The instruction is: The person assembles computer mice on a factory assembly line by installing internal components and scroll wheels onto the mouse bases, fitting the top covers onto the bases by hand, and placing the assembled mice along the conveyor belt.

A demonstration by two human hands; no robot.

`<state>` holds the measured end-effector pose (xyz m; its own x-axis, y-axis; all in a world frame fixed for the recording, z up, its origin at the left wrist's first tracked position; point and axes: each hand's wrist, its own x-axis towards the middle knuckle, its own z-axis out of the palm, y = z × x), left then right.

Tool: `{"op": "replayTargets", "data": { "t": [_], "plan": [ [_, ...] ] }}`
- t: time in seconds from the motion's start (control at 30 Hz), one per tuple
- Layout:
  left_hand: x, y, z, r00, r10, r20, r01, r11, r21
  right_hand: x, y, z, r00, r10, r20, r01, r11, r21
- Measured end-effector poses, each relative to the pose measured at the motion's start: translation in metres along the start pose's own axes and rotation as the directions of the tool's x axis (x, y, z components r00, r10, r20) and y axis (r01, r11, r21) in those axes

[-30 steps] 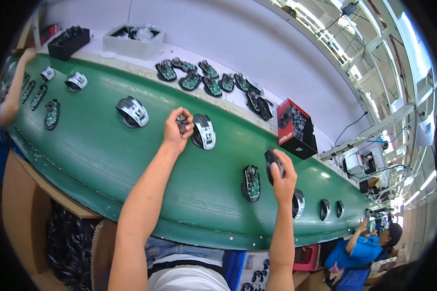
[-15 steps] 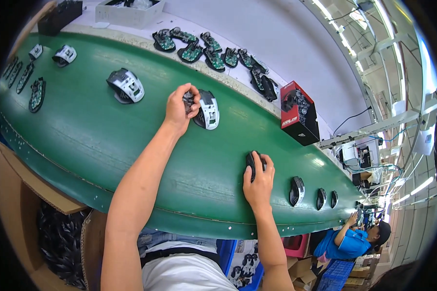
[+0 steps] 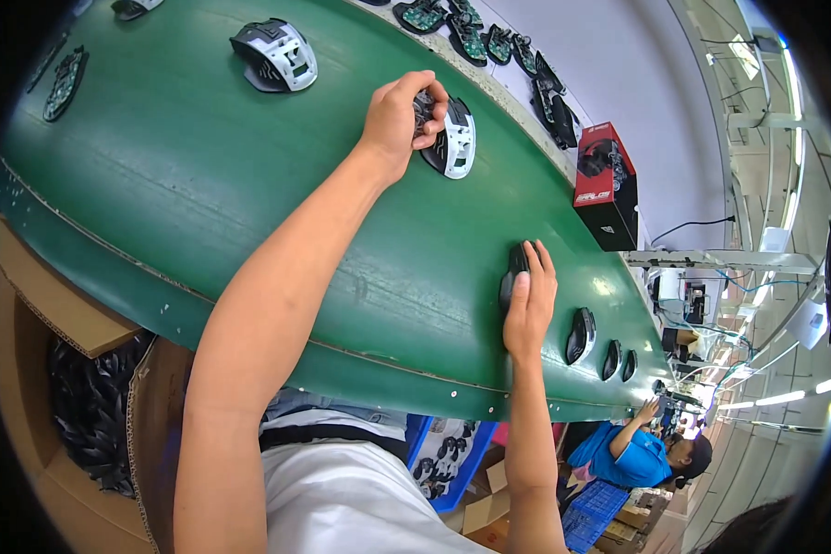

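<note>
My left hand is closed around a clump of small dark parts, whose kind I cannot make out. Just beyond those fingers lies a white-and-black open mouse shell on the green belt. My right hand rests on a black computer mouse, its thumb and fingers over the body and partly hiding it. Farther left sits another white-and-black mouse shell. Right of my right hand, several mice, the nearest one black with a light side, stand along the belt.
Green circuit boards on dark bases line the ledge behind the belt. A red-and-black box of small parts stands there too. Lower left, a cardboard box holds black shells. A blue bin is below the belt; a person in blue works at right.
The whole view has shifted, so the belt and its things appear higher and farther right. My left hand stays closed on the small parts; my right hand's fingers lie straighter over the mouse.
</note>
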<state>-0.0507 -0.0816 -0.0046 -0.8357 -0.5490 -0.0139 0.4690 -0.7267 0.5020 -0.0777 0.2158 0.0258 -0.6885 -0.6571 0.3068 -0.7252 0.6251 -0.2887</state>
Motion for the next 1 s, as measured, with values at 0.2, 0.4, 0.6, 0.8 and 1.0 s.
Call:
{"op": "replayTargets", "data": {
  "t": [0.2, 0.4, 0.6, 0.8, 1.0],
  "plan": [
    [0.0, -0.003, -0.001, 1.0, 0.012, -0.007, -0.012, 0.999, -0.033, 0.034, -0.005, -0.035, 0.99, -0.057, -0.127, 0.065, 0.996, 0.064],
    [0.001, -0.005, 0.01, 1.0, -0.001, 0.009, 0.001, 1.0, -0.029, 0.033, 0.017, -0.002, 0.993, 0.038, 0.11, -0.027, 0.995, -0.092],
    [-0.001, -0.009, 0.001, 0.999, -0.03, 0.015, 0.029, 0.999, 0.014, 0.038, 0.028, -0.002, 0.989, 0.133, 0.057, -0.145, 0.885, 0.443],
    [-0.003, -0.012, 0.01, 0.999, -0.044, 0.015, 0.044, 0.999, -0.013, 0.022, 0.031, -0.002, 0.961, 0.268, 0.069, -0.249, 0.729, 0.638],
    [-0.002, -0.011, 0.009, 0.997, -0.04, 0.065, 0.041, 0.999, -0.02, 0.017, 0.039, -0.004, 0.972, 0.235, 0.027, -0.203, 0.772, 0.602]
  ]
}}
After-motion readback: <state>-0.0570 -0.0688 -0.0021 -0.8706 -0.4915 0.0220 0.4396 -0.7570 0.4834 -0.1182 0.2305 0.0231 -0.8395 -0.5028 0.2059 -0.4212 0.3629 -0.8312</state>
